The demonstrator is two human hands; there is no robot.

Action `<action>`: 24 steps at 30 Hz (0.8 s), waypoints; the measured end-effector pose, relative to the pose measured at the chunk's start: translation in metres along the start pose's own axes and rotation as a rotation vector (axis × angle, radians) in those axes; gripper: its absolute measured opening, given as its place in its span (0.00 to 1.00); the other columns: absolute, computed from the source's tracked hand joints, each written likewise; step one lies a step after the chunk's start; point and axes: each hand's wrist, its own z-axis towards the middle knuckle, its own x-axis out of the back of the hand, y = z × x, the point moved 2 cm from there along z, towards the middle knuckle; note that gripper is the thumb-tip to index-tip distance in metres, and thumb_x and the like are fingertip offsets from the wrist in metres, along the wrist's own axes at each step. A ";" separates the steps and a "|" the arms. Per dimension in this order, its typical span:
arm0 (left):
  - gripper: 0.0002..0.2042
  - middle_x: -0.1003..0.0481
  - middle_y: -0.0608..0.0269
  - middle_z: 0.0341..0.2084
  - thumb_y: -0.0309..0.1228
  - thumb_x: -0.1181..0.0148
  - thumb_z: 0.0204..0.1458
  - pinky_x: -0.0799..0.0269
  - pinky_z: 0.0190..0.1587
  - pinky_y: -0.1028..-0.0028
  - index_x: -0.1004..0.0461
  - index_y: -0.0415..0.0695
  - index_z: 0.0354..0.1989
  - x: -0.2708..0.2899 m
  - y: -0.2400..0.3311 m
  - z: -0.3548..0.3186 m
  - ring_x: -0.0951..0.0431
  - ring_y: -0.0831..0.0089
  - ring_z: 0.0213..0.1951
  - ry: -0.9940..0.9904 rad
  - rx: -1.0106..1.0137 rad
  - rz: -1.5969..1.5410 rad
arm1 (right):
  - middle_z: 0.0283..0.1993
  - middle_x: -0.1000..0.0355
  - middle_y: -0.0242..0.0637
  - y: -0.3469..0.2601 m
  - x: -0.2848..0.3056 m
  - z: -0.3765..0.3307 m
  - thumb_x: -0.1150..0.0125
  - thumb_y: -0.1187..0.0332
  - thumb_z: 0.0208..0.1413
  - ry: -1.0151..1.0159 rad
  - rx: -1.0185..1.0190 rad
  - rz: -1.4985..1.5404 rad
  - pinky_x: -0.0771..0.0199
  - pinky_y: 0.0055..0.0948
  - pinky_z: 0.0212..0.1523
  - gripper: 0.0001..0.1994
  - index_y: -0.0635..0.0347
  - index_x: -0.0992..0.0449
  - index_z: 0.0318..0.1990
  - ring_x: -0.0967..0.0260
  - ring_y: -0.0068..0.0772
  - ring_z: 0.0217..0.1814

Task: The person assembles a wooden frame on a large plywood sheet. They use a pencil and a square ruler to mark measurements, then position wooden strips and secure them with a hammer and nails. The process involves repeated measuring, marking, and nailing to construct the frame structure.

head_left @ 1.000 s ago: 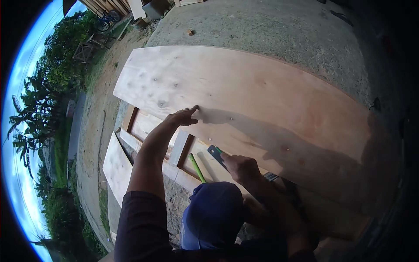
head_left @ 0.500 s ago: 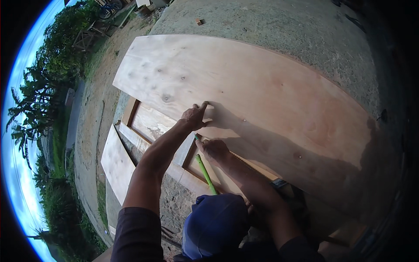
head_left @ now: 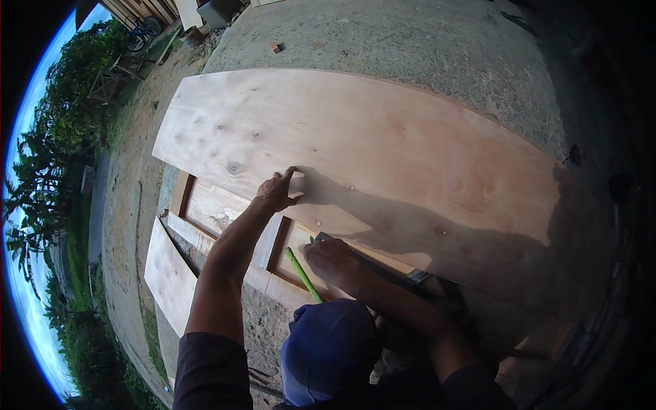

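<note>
A long pale plywood sheet (head_left: 328, 123) lies across the middle. My left hand (head_left: 277, 191) rests at its near edge, thumb and fingers spread, holding nothing. Closer to me, my right hand (head_left: 331, 260) is closed round a slim teal pencil-like stick (head_left: 312, 240), mostly hidden by the fingers. Beside this hand, a dark straight strip with a yellowish marked or notched edge (head_left: 383, 261) runs along the sheet's near side; its kind is unclear. Under the sheet lies a wooden frame (head_left: 277, 246) with panels. A bright green stick-like piece (head_left: 303, 273) sits near my right wrist.
A smaller plywood piece (head_left: 167, 266) lies at the left. Beyond the sheet is rough concrete (head_left: 383, 55) with a small wood block (head_left: 276, 48). A blue cap (head_left: 331, 348) shows between my arms. Trees and a bicycle (head_left: 142, 33) stand at far left.
The whole view has shifted. Against the sheet, my right hand has moved to the right and nearer with the teal stick. My left hand stays at the same spot on the sheet.
</note>
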 end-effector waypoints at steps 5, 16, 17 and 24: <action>0.42 0.28 0.48 0.50 0.42 0.27 0.42 0.24 0.47 0.53 0.45 0.61 0.66 -0.013 -0.010 -0.002 0.21 0.47 0.45 0.137 -0.083 -0.041 | 0.36 0.28 0.45 0.046 0.014 -0.221 0.41 0.73 0.60 0.795 -0.582 0.536 0.25 0.37 0.41 0.13 0.62 0.25 0.52 0.26 0.46 0.39; 0.43 0.43 0.43 0.66 0.38 0.38 0.50 0.42 0.64 0.56 0.55 0.43 0.73 -0.164 0.032 -0.034 0.38 0.50 0.62 0.631 0.183 -0.676 | 0.57 0.39 0.44 0.199 -0.117 -0.479 0.42 0.69 0.61 2.241 -1.517 0.969 0.33 0.33 0.55 0.28 0.62 0.44 0.67 0.38 0.32 0.55; 0.43 0.45 0.45 0.67 0.40 0.38 0.50 0.43 0.64 0.54 0.55 0.45 0.73 -0.167 0.033 -0.026 0.40 0.50 0.63 0.580 0.177 -0.678 | 0.56 0.38 0.43 0.207 -0.115 -0.474 0.42 0.71 0.61 2.220 -1.404 0.978 0.33 0.31 0.54 0.26 0.62 0.42 0.65 0.38 0.31 0.53; 0.46 0.54 0.53 0.72 0.55 0.39 0.50 0.54 0.68 0.43 0.56 0.54 0.74 -0.147 0.023 0.033 0.53 0.51 0.70 0.409 0.028 -0.661 | 0.29 0.29 0.47 0.248 -0.062 -0.426 0.46 0.77 0.51 1.873 -1.759 0.393 0.27 0.33 0.33 0.11 0.67 0.31 0.43 0.28 0.38 0.30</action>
